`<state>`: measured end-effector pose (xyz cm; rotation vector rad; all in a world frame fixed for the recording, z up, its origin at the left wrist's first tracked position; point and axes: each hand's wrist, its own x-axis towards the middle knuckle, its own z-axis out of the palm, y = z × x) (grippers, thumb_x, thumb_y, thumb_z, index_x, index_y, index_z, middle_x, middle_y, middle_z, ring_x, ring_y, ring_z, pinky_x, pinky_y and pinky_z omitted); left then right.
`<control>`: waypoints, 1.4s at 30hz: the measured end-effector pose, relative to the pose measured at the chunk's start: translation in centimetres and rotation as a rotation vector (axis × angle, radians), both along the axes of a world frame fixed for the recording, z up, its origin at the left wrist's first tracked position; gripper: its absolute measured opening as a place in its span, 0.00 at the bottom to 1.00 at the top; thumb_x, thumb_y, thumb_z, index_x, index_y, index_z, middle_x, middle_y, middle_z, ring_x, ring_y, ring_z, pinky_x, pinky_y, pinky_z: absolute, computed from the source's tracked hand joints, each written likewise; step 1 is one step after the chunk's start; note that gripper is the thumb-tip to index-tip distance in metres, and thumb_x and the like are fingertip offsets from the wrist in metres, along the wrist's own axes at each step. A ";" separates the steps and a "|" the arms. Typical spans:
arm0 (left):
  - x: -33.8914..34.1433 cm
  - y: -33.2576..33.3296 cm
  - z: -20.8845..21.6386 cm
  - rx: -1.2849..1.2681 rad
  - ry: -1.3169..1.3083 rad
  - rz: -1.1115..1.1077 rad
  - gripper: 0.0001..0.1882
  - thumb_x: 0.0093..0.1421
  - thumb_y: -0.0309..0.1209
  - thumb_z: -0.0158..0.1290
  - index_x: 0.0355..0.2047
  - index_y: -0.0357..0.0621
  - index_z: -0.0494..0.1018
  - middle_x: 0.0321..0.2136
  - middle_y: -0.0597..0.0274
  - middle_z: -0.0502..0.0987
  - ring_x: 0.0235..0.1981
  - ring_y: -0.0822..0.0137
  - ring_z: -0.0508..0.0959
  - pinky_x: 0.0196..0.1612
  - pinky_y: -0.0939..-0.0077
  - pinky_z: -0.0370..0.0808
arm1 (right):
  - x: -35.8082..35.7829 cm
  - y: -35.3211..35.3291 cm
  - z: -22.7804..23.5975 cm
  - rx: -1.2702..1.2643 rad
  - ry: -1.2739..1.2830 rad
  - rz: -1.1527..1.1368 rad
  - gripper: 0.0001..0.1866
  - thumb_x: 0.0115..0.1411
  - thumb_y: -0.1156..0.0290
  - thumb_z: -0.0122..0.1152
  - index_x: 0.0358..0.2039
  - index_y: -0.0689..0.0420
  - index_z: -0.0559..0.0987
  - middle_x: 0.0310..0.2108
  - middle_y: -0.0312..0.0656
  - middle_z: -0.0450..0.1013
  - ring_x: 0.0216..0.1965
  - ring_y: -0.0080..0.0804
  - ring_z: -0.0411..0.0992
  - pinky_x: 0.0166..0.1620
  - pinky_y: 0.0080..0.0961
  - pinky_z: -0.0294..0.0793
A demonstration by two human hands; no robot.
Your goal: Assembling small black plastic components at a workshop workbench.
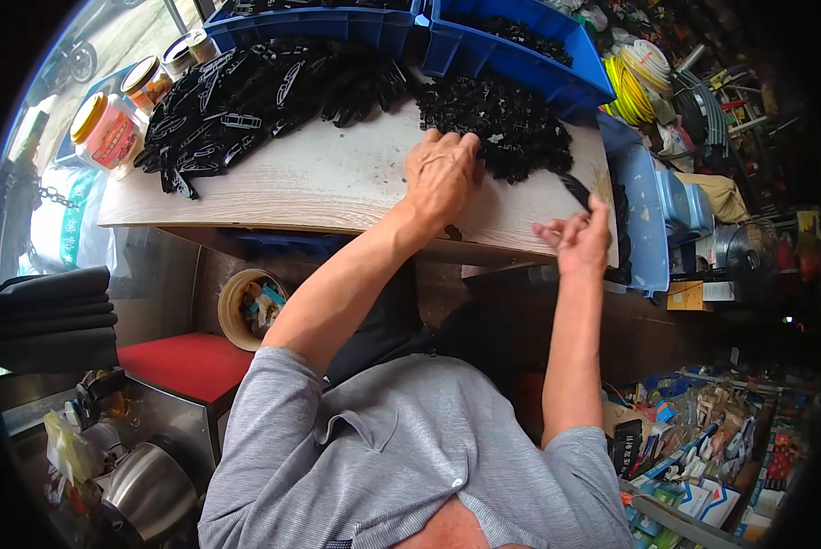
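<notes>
My left hand [441,172] rests palm down on the pale wooden table, its fingers curled at the near edge of a pile of small black plastic parts [497,128]. Its fingertips are hidden, so what they hold cannot be made out. At the table's right end, my right hand [582,240] pinches a slim black plastic piece [575,190] between thumb and forefinger, the other fingers loosely spread. To the left lies a large heap of long, glossy black plastic pieces [273,101].
Two blue bins [529,59] [319,32] stand along the table's far side. A light blue bin [643,215] sits beyond the right edge. Jars with lids [108,133] line the far left. Below are a waste bucket [230,311] and a red-topped cabinet [186,366].
</notes>
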<state>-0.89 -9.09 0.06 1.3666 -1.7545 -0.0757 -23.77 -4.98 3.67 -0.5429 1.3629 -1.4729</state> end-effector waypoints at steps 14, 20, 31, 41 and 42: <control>0.9 2.8 -0.2 -0.141 0.259 -0.111 0.12 0.51 0.19 0.58 0.35 0.44 0.71 0.29 0.55 0.76 0.30 0.53 0.78 0.33 0.63 0.74 | 1.2 0.1 -0.3 -0.021 0.133 0.200 0.19 0.58 0.58 0.65 0.42 0.58 0.74 0.10 0.36 0.63 0.18 0.35 0.75 0.28 0.46 0.82; -0.2 5.5 -0.1 -0.208 0.226 -0.235 0.12 0.52 0.19 0.59 0.36 0.42 0.71 0.33 0.57 0.77 0.32 0.54 0.79 0.34 0.64 0.76 | 6.3 0.2 -0.5 -0.090 0.120 0.515 0.16 0.57 0.61 0.69 0.39 0.58 0.78 0.12 0.31 0.65 0.13 0.23 0.67 0.23 0.30 0.79; -0.1 5.8 -0.7 -0.223 0.255 -0.266 0.14 0.51 0.17 0.57 0.38 0.41 0.71 0.34 0.57 0.77 0.33 0.55 0.79 0.33 0.66 0.76 | 8.0 0.7 0.1 -0.018 0.177 0.512 0.13 0.58 0.63 0.70 0.35 0.59 0.79 0.13 0.30 0.65 0.10 0.16 0.60 0.22 0.28 0.79; 1.5 4.8 1.6 0.716 1.106 -0.498 0.08 0.63 0.28 0.57 0.36 0.32 0.75 0.28 0.60 0.79 0.26 0.74 0.80 0.31 0.81 0.79 | 7.9 1.5 -0.9 -0.173 0.166 0.463 0.13 0.59 0.62 0.69 0.36 0.58 0.79 0.11 0.31 0.66 0.14 0.22 0.70 0.20 0.21 0.73; 1.5 4.7 1.5 0.777 1.163 -0.521 0.08 0.62 0.27 0.57 0.35 0.33 0.75 0.28 0.60 0.79 0.26 0.74 0.79 0.31 0.82 0.78 | 7.9 1.4 -1.0 -0.178 0.172 0.465 0.13 0.58 0.63 0.70 0.36 0.58 0.79 0.12 0.30 0.65 0.13 0.20 0.67 0.20 0.19 0.70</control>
